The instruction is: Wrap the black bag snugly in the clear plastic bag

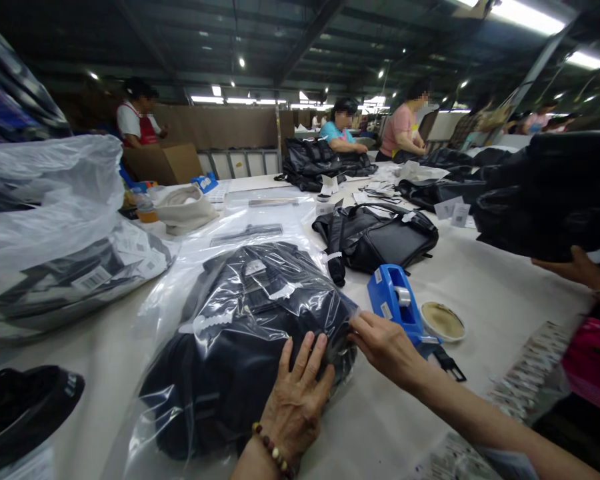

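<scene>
- I have my left hand (300, 393) palm down at lower centre, fingers spread and gripping nothing, pressing on clear, glossy plastic wrapping (155, 307).
- My right hand (387, 347), right of centre, has its fingertips drawn together, seemingly pinching that wrapping's edge.
- Beneath it, the black, soft-sided bag (205, 373) lies across the lower centre, covered by the plastic; I judge the covering mostly done, with tidying and closing the edge apparently left.
- Just beyond my right hand stands a bright blue plastic tape dispenser (387, 300), untouched.
- Farther out, right of upper centre, a black, shiny strapped bag (380, 237) lies unwrapped, so I judge that one not begun.
</scene>
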`<state>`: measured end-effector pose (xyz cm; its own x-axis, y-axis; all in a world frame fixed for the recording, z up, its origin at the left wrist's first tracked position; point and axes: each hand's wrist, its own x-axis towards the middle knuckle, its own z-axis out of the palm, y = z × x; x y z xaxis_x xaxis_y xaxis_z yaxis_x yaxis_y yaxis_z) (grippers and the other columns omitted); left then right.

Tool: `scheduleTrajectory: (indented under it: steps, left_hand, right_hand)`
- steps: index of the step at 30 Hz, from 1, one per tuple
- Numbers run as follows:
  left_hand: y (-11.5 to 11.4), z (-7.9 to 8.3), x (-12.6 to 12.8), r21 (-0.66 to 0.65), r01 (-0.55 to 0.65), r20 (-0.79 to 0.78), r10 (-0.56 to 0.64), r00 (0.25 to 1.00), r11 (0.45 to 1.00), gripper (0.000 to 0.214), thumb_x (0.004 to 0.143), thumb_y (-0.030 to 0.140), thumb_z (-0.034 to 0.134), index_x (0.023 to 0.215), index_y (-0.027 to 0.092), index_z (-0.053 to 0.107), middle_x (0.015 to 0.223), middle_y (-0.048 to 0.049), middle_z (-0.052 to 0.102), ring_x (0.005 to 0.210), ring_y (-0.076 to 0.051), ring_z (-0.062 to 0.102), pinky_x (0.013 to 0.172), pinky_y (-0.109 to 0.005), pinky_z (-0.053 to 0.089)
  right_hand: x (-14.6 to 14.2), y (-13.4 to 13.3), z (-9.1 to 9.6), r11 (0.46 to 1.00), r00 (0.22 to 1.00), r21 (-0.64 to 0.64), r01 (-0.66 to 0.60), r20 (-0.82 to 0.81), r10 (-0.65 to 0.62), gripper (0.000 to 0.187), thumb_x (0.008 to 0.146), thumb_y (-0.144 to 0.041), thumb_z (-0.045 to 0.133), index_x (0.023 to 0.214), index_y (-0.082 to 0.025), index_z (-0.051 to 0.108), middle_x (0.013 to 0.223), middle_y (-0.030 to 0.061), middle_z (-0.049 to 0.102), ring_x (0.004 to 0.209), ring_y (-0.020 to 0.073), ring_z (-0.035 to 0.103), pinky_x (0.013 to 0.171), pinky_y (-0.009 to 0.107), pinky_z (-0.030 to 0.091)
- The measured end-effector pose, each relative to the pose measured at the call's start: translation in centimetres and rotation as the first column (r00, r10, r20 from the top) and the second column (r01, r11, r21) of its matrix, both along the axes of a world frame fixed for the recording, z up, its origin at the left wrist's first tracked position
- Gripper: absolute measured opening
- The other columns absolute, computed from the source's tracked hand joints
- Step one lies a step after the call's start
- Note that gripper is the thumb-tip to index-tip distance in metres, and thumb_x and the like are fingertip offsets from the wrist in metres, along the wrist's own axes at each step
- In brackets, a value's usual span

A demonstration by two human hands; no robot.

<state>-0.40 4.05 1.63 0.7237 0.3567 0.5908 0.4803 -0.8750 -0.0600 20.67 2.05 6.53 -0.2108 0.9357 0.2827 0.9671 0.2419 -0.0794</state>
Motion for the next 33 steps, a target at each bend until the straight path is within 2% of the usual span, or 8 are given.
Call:
scheduleTrajectory:
  steps: [3, 7, 10, 18, 21, 25, 28, 33]
  left_hand:
    - [0.0, 0.1, 0.1, 0.014, 0.01, 0.024, -0.01, 1.0, 1.0, 0.034, 0.077, 0.012, 0.048, 0.109, 0.019, 0.058, 0.143, -0.0163, 0.035, 0.134, -0.031, 0.027, 0.11, -0.052, 0.014]
    - [0.0, 0.2, 0.0, 0.012, 0.016, 0.044, -0.017, 0.999, 1.0, 0.031, 0.079, 0.013, 0.046, 0.108, 0.017, 0.059, 0.141, -0.0168, 0.037, 0.134, -0.031, 0.027, 0.11, -0.05, 0.018]
    - [0.0, 0.0, -0.1, 0.004, 0.02, 0.059, -0.02, 0.998, 1.0, 0.025, 0.082, 0.014, 0.044, 0.1, 0.016, 0.061, 0.141, -0.0162, 0.038, 0.133, -0.03, 0.03, 0.11, -0.048, 0.021]
    - [-0.8, 1.0, -0.7, -0.036, 0.004, 0.131, 0.001, 0.991, 0.999, 0.029, 0.082, 0.008, 0.038, 0.098, 0.014, 0.062, 0.136, -0.0169, 0.043, 0.132, -0.029, 0.031, 0.107, -0.048, 0.028]
    - [-2.3, 1.6, -3.1, -0.052, -0.062, 0.161, 0.069, 0.985, 0.997, 0.031, 0.082, 0.008, 0.041, 0.103, 0.014, 0.062, 0.124, -0.0144, 0.054, 0.122, -0.026, 0.043, 0.102, -0.042, 0.033]
    - [-4.0, 1.1, -8.0, -0.066, -0.184, 0.17, 0.193, 0.966, 0.981, 0.025, 0.084, 0.026, 0.053, 0.105, 0.015, 0.063, 0.103, -0.0108, 0.063, 0.101, -0.024, 0.054, 0.091, -0.039, 0.037]
    - [-4.5, -0.1, -11.1, 0.002, -0.183, 0.222, 0.178, 0.959, 0.983, 0.028, 0.086, 0.035, 0.052, 0.101, 0.014, 0.064, 0.097, -0.0092, 0.065, 0.095, -0.022, 0.056, 0.091, -0.036, 0.037]
    - [-5.0, -2.0, -13.8, 0.004, -0.143, 0.156, 0.141, 0.978, 0.99, 0.025, 0.085, 0.029, 0.053, 0.1, 0.012, 0.064, 0.1, -0.0086, 0.067, 0.103, -0.021, 0.056, 0.103, -0.036, 0.032]
  right_hand:
    - [-1.1, -2.6, -1.8, 0.983, 0.997, 0.181, -0.039, -0.065, 0.051, 0.026, 0.092, -0.012, 0.036, 0.085, -0.014, 0.061, 0.08, 0.0081, 0.062, 0.076, 0.0161, 0.056, 0.07, 0.028, 0.044]
    - [-3.0, -5.4, -4.5, 0.924, 0.993, 0.366, -0.111, -0.006, 0.121, 0.038, 0.086, -0.005, 0.034, 0.114, -0.013, 0.058, 0.111, 0.01, 0.065, 0.106, 0.0216, 0.053, 0.088, 0.038, 0.042]
    - [-3.9, -6.2, -5.7, 0.923, 0.993, 0.368, -0.112, 0.073, 0.091, 0.046, 0.081, -0.001, 0.032, 0.12, -0.011, 0.055, 0.119, 0.0101, 0.062, 0.114, 0.0225, 0.05, 0.093, 0.042, 0.04]
    - [-3.5, -6.4, -6.2, 0.918, 0.968, 0.308, -0.248, 0.061, 0.241, 0.048, 0.077, 0.001, 0.033, 0.119, -0.007, 0.056, 0.121, 0.0151, 0.06, 0.116, 0.0247, 0.05, 0.091, 0.046, 0.046]
    - [-3.4, -6.2, -6.5, 0.923, 0.972, 0.308, -0.23, 0.027, 0.233, 0.049, 0.077, 0.002, 0.033, 0.119, -0.009, 0.056, 0.123, 0.0146, 0.059, 0.117, 0.0236, 0.05, 0.092, 0.045, 0.045]
    - [-3.5, -6.1, -6.9, 0.919, 0.977, 0.344, -0.192, -0.019, 0.211, 0.047, 0.08, 0.001, 0.034, 0.119, -0.012, 0.056, 0.121, 0.0126, 0.061, 0.115, 0.0218, 0.052, 0.093, 0.042, 0.044]
    - [-3.5, -6.0, -7.2, 0.915, 0.975, 0.353, -0.193, -0.037, 0.22, 0.044, 0.08, 0.001, 0.037, 0.117, -0.011, 0.057, 0.12, 0.0131, 0.061, 0.114, 0.0221, 0.052, 0.093, 0.042, 0.043]
    - [-3.3, -5.8, -7.5, 0.909, 0.969, 0.35, -0.224, -0.018, 0.246, 0.041, 0.08, 0.002, 0.04, 0.116, -0.008, 0.057, 0.121, 0.0149, 0.06, 0.115, 0.0239, 0.051, 0.094, 0.043, 0.039]
